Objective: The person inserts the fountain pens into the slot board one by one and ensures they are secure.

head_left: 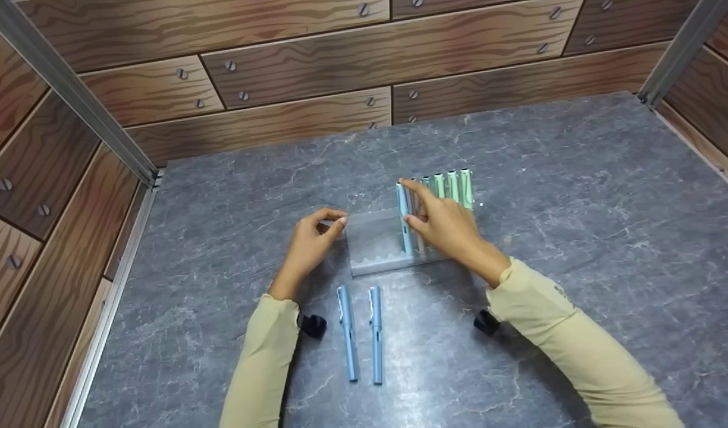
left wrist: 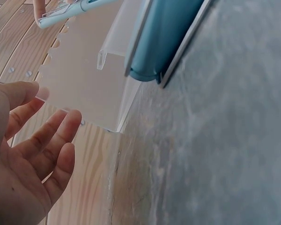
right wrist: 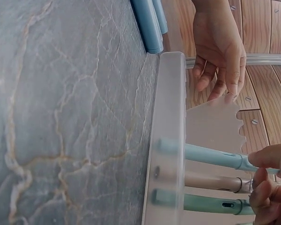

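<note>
A clear plastic pen stand (head_left: pixel 373 238) with a notched edge lies mid-table. My left hand (head_left: pixel 310 241) pinches its upper left corner between thumb and forefinger, the other fingers loosely bent in the left wrist view. My right hand (head_left: pixel 450 226) grips a light blue pen (right wrist: pixel 210 156) near its top, and the pen's lower end sits in the stand's front trough. Beside that pen stand a beige pen (right wrist: pixel 210 182) and a dark green pen (right wrist: pixel 215 204). Several light green pens (head_left: pixel 453 187) fill the stand's right end, partly hidden behind my right hand.
Two blue pens, a left one (head_left: pixel 347 339) and a right one (head_left: pixel 376 339), lie side by side on the grey marbled table (head_left: pixel 221 249), nearer to me than the stand. Wood-patterned panels (head_left: pixel 316 65) wall the table at the back and sides.
</note>
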Available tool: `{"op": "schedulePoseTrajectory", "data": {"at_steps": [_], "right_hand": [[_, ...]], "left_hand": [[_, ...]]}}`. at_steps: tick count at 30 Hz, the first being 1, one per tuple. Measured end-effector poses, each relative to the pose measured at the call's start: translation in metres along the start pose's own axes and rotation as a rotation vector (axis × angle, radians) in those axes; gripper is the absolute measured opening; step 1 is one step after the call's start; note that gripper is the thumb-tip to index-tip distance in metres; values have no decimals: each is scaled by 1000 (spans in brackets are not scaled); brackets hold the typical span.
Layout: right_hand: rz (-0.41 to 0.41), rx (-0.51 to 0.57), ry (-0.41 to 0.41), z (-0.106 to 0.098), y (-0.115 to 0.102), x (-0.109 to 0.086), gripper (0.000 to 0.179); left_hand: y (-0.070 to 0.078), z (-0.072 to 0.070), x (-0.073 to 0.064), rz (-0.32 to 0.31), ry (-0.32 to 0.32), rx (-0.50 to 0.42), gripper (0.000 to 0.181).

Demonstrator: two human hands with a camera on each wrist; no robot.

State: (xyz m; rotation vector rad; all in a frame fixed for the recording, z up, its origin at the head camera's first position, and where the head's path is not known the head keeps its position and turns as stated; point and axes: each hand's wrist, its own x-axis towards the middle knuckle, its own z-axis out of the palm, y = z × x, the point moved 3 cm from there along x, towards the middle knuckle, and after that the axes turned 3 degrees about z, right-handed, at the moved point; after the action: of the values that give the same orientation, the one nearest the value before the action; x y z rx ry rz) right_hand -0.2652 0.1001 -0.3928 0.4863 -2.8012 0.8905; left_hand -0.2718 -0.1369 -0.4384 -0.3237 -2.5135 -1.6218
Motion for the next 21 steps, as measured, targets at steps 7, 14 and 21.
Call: {"op": "schedulePoseTrajectory", "data": {"at_steps": [7, 14, 21], "right_hand": [[7, -20, 1, 0, 0, 0, 62], [-1, -28, 3, 1, 0, 1, 62], [5, -34, 22, 2, -1, 0, 61]], "left_hand": [[2, 0, -1, 6, 4, -12, 19], [1, 0, -1, 13, 0, -16, 19], [0, 0, -1, 17, -8, -20, 21]]}}
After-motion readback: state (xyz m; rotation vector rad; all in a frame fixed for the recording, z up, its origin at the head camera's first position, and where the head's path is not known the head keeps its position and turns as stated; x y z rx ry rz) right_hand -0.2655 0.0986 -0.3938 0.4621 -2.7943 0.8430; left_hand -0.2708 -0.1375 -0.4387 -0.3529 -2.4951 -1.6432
